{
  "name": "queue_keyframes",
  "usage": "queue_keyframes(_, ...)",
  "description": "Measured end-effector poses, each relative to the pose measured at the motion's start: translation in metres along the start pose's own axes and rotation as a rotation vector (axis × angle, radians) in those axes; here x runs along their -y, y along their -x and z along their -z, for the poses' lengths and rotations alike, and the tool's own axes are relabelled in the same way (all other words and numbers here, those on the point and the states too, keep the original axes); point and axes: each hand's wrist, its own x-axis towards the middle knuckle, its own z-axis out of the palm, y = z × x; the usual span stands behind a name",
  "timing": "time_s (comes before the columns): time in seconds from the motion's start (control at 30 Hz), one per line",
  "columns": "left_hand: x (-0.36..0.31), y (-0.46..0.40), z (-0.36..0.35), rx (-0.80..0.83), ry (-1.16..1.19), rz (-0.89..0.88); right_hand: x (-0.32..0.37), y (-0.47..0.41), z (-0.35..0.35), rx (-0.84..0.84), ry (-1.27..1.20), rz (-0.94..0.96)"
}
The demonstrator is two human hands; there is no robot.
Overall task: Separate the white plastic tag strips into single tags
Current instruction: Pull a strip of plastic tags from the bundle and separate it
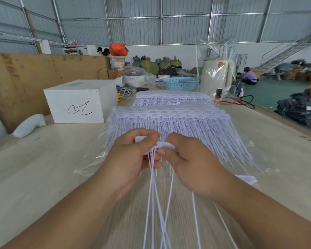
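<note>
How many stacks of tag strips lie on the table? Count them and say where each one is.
2. The near stack lies on clear plastic just beyond the hands; the far stack lies behind it, before the blue basket. More may be hidden behind these.

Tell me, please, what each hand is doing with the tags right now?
Left hand: closed, pinching one end of the white tag strip.
Right hand: closed, pinching the strip's other end, tails hanging toward the camera.

Both forearms (79,203) bare, no sleeves, rings or watch.
</note>
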Motion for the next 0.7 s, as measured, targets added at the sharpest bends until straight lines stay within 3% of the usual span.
queue_keyframes(0.1, 0.000, 0.005, 0.000, -0.085, 0.121, -0.021, 0.011, -0.003, -0.011, -0.090, 0.000, 0.009)
queue_keyframes(0.23, -0.004, 0.009, 0.008, -0.148, 0.332, 0.052, 0.004, -0.013, 0.004, -0.421, -0.187, -0.099)
queue_keyframes(0.27, -0.005, 0.009, 0.011, -0.154, 0.321, 0.035, 0.000, -0.013, 0.010, -0.409, -0.206, -0.084)
queue_keyframes(0.47, 0.000, 0.015, 0.003, -0.060, 0.109, 0.009, 0.011, 0.003, -0.001, 0.024, -0.232, 0.151)
queue_keyframes(0.7, 0.001, 0.018, 0.005, 0.151, 0.050, 0.024, 0.008, 0.002, -0.009, 0.056, -0.103, 0.161)
